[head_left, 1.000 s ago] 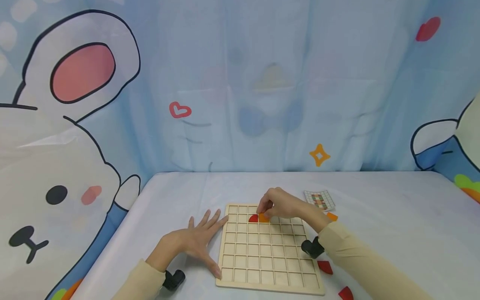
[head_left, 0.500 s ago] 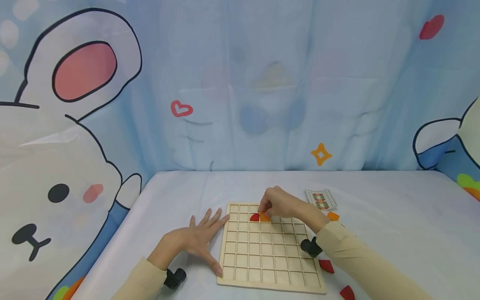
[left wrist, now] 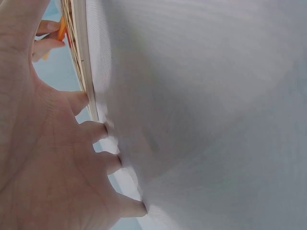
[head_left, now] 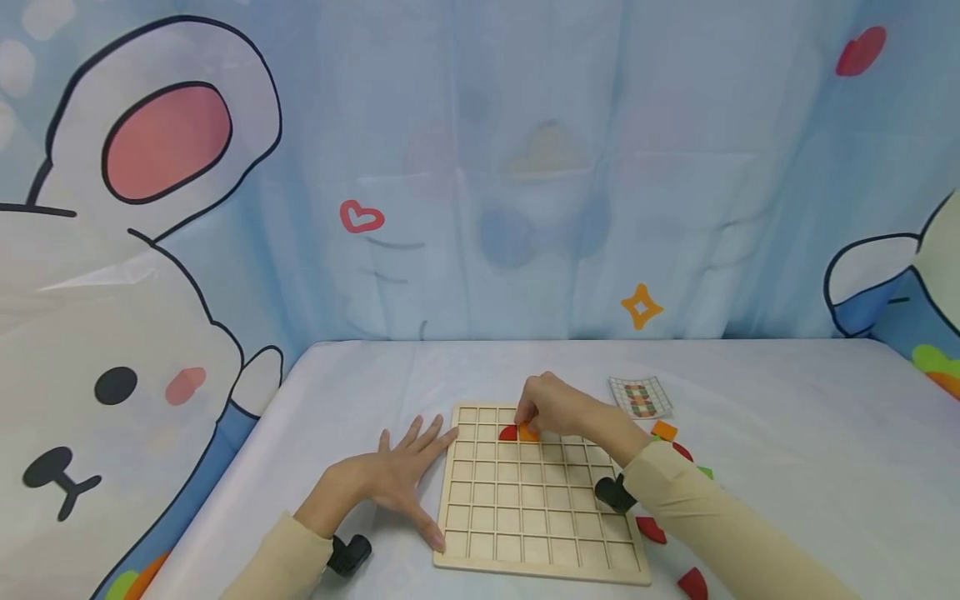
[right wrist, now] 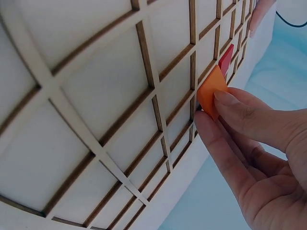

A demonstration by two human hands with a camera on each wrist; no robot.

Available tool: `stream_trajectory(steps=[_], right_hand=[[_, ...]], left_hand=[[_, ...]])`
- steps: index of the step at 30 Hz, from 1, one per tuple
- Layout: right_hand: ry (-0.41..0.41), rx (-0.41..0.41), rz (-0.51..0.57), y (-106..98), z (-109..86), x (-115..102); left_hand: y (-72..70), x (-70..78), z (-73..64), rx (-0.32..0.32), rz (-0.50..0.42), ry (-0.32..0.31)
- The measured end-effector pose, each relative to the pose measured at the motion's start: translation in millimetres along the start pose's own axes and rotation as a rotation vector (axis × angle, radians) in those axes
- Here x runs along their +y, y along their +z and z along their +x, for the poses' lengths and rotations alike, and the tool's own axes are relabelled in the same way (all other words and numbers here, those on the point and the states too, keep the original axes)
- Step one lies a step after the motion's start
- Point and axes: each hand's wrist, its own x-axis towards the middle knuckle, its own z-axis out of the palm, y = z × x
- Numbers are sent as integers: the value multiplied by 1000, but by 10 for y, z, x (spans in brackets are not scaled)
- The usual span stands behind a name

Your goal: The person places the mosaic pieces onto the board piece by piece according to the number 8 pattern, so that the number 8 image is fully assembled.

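A square wooden grid board (head_left: 506, 521) lies on the table. My left hand (head_left: 397, 479) has its fingers spread, with the thumb and index finger touching the board's left edge. Close to the board's far side, my right hand (head_left: 558, 408) pinches an orange square tile (right wrist: 212, 91) between thumb and fingers. That tile is tilted over a cell, its lower edge against the grid; the fingers hide part of it. Just left of it a red quarter-circle tile (head_left: 508, 433) sits in a cell. The left wrist view shows the left palm (left wrist: 53, 153) from below.
Right of the board lie a loose orange tile (head_left: 664, 431), a red tile (head_left: 682, 451), a partly covered green tile (head_left: 706, 472) and red pieces (head_left: 651, 530) nearer the front. A small printed pattern card (head_left: 641, 398) lies at the back right. A printed curtain (head_left: 465, 275) hangs behind the table.
The right forearm has shifted slightly left, uncovering a red and a green tile beside the sleeve. The right hand keeps its pinch on the orange tile at the same cell. The left hand stays put.
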Motion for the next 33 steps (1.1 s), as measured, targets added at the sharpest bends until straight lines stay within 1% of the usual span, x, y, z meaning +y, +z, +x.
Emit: stream_trajectory(steps=[9, 12, 16, 18, 25, 29, 33], right_hand=[[43, 10, -34, 25, -13, -29], [57, 30, -24, 35, -23, -22], [56, 48, 1, 48, -40, 4], [51, 55, 9, 60, -50, 19], [-3, 96, 40, 93, -125, 65], [-40, 115, 85, 78, -234, 90], [-65, 171, 95, 44, -389, 87]], left_hand=[[-5, 11, 4, 7, 8, 3], [-8, 12, 11, 6, 3, 2], [-2, 5, 8, 8, 3, 3], [3, -1, 9, 9, 4, 4], [12, -12, 3, 18, 15, 15], [24, -22, 9, 26, 17, 18], [37, -20, 9, 31, 17, 18]])
